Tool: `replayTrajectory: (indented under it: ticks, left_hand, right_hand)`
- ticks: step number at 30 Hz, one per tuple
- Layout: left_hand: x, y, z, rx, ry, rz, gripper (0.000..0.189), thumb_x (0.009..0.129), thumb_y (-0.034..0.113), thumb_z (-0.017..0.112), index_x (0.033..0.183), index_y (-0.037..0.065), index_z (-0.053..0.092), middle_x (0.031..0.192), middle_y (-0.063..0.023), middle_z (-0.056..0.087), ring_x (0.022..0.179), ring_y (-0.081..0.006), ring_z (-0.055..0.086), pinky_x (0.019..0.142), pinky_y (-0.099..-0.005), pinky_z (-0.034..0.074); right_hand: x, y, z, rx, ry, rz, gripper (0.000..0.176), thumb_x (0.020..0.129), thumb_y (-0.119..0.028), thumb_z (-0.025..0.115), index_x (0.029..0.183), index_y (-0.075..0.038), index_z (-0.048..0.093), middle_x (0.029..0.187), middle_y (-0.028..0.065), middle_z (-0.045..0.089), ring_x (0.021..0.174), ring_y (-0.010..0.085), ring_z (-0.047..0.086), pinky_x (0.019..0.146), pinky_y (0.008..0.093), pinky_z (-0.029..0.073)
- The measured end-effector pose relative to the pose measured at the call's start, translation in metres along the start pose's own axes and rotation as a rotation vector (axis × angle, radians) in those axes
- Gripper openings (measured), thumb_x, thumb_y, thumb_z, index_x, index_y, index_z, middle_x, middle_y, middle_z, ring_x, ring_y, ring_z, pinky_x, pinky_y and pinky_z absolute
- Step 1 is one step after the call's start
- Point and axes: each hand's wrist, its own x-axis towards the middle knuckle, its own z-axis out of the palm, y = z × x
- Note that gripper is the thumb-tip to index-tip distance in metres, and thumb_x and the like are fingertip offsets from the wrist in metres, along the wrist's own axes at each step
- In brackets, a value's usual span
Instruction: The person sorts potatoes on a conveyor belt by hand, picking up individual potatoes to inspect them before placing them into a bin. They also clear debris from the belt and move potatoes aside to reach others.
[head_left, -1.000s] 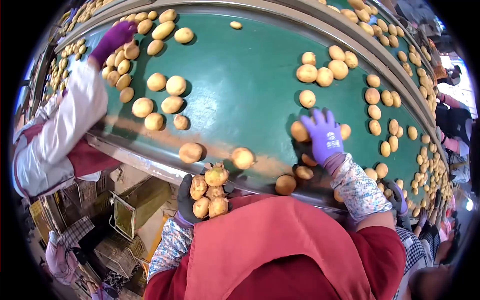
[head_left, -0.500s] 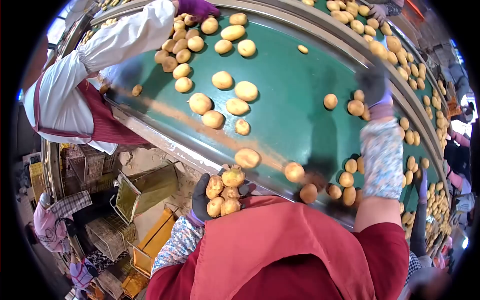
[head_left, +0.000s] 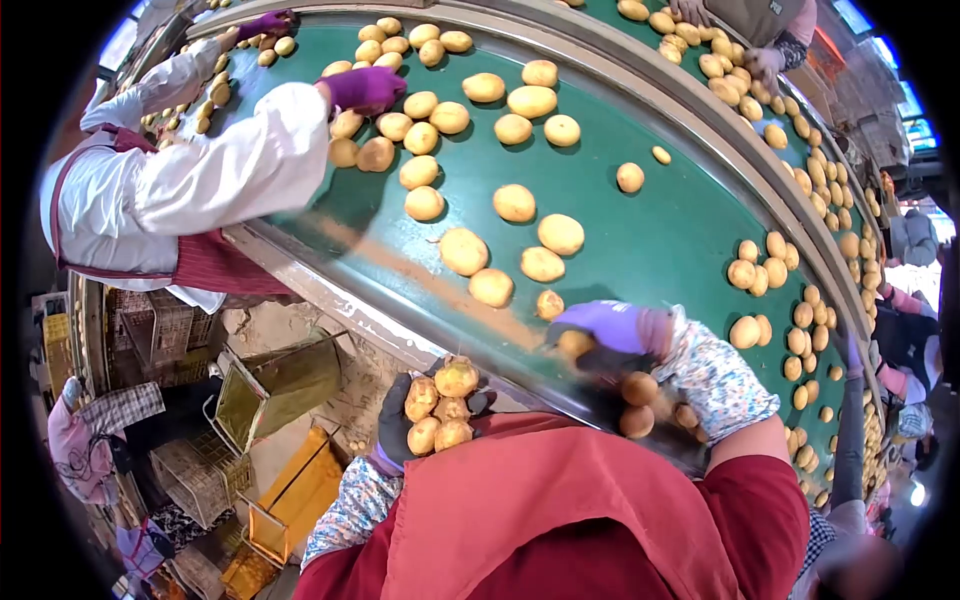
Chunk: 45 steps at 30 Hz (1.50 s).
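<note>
— What is held nearest the body?

— At seven o'clock the left hand (head_left: 398, 428), dark-gloved, is turned palm up. Its grip is cupped under a heap of potatoes (head_left: 441, 405), about five of them, stacked and pressed against the red apron (head_left: 560, 500) just off the belt's near edge.

— And the other grip?

— At four o'clock the right hand (head_left: 603, 327), purple-gloved, is clenched over a single potato (head_left: 573, 344), which lies on the green belt (head_left: 640, 240) close to its near rim. A few loose potatoes (head_left: 638, 389) are seen under the forearm.

— What is found farther out?

— Scattered potatoes are spread towards twelve o'clock. At eleven a co-worker's hand (head_left: 362, 88), also purple-gloved, is laid among a dense cluster.

— What could go wrong?

— The heap is judged overfull: if the palm is tilted, the topmost one could be rolled off and dropped towards the yellow crate (head_left: 300, 490) at eight o'clock. The single potato is gripped from above only, so it could be squeezed out sideways. The loose potatoes could be knocked over the rim by the sleeve.
</note>
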Motion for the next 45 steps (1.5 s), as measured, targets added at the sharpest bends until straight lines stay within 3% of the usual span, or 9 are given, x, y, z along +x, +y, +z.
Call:
replayTrajectory:
  ticks: [6,10,14,20,24,32,36,40,45]
  left_hand:
    - [0.005,0.040,-0.007,-0.114,-0.161,0.091,0.062,0.099,0.043,0.044,0.143,0.000,0.047,0.133,-0.0217,0.058,0.115,-0.0380,0.058,0.110,-0.0542,0.038]
    - [0.012,0.063,-0.014,-0.120,0.039,-0.002,0.056,0.101,0.039,0.043,0.142,0.000,0.047,0.130,-0.0193,0.060,0.114,-0.0347,0.060,0.110,-0.0573,0.039]
    - [0.018,0.092,-0.028,0.077,0.007,0.174,0.047,0.101,0.024,0.044,0.142,0.001,0.045,0.126,-0.0145,0.060,0.108,-0.0295,0.062,0.109,-0.0567,0.042]
    - [0.017,0.128,-0.063,-0.045,0.022,0.160,0.053,0.095,0.013,0.059,0.144,0.001,0.041,0.126,-0.0140,0.059,0.104,-0.0293,0.064,0.104,-0.0491,0.047]
    - [0.027,0.164,-0.039,-0.091,0.000,0.069,0.055,0.100,0.035,0.050,0.142,0.001,0.044,0.130,-0.0190,0.059,0.111,-0.0347,0.063,0.099,-0.0487,0.051]
    - [0.041,0.205,-0.064,-0.253,-0.015,0.072,0.060,0.102,0.047,0.039,0.141,0.002,0.047,0.134,-0.0221,0.058,0.119,-0.0384,0.060,0.100,-0.0483,0.051]
    - [0.044,0.219,-0.065,0.003,0.018,0.216,0.059,0.104,0.045,0.037,0.140,0.000,0.046,0.138,-0.0221,0.055,0.122,-0.0376,0.058,0.102,-0.0468,0.050]
    - [0.050,0.245,-0.083,0.018,0.019,0.098,0.058,0.104,0.044,0.036,0.138,-0.001,0.046,0.139,-0.0215,0.054,0.123,-0.0360,0.058,0.101,-0.0456,0.050]
    - [0.058,0.277,-0.077,0.040,-0.137,0.180,0.062,0.103,0.048,0.037,0.141,-0.001,0.045,0.139,-0.0192,0.055,0.123,-0.0319,0.057,0.103,-0.0427,0.047]
  right_hand:
    - [0.058,-0.062,-0.053,0.141,0.102,0.293,0.039,0.088,-0.029,0.072,0.120,-0.007,0.063,0.083,0.0057,0.069,0.082,0.0126,0.064,0.077,0.0298,0.052]
    - [0.151,-0.047,-0.011,-0.723,0.386,0.003,0.048,0.080,-0.024,0.072,0.125,-0.016,0.058,0.115,0.0159,0.057,0.098,0.0361,0.061,0.086,0.0475,0.053]
    - [0.159,-0.029,-0.078,-0.161,0.362,0.043,0.052,0.082,-0.023,0.071,0.132,-0.015,0.060,0.121,0.0165,0.064,0.109,0.0313,0.064,0.093,0.0420,0.053]
    - [0.152,0.030,-0.216,0.565,1.286,-0.111,0.039,0.085,-0.026,0.072,0.117,-0.007,0.059,0.102,0.0059,0.062,0.098,0.0186,0.061,0.087,0.0336,0.052]
    - [0.189,0.043,-0.207,-0.788,0.927,0.557,0.063,0.077,-0.030,0.074,0.136,-0.021,0.055,0.130,0.0107,0.059,0.124,0.0350,0.054,0.101,0.0442,0.049]
    - [0.175,0.017,-0.245,-0.529,0.332,0.439,0.067,0.071,-0.038,0.079,0.127,-0.010,0.059,0.112,0.0143,0.068,0.105,0.0304,0.066,0.090,0.0423,0.052]
    - [0.193,0.026,-0.258,0.539,1.228,0.053,0.037,0.083,-0.024,0.073,0.112,-0.004,0.062,0.087,0.0060,0.064,0.069,0.0152,0.061,0.064,0.0313,0.051]
    - [0.252,0.040,-0.208,-0.772,0.667,0.442,0.061,0.081,-0.016,0.072,0.138,-0.018,0.049,0.130,0.0225,0.058,0.116,0.0343,0.061,0.097,0.0435,0.051]
    - [0.265,0.042,-0.246,-0.151,0.705,0.273,0.072,0.072,-0.028,0.084,0.136,-0.011,0.055,0.127,0.0185,0.064,0.120,0.0311,0.061,0.105,0.0394,0.047]
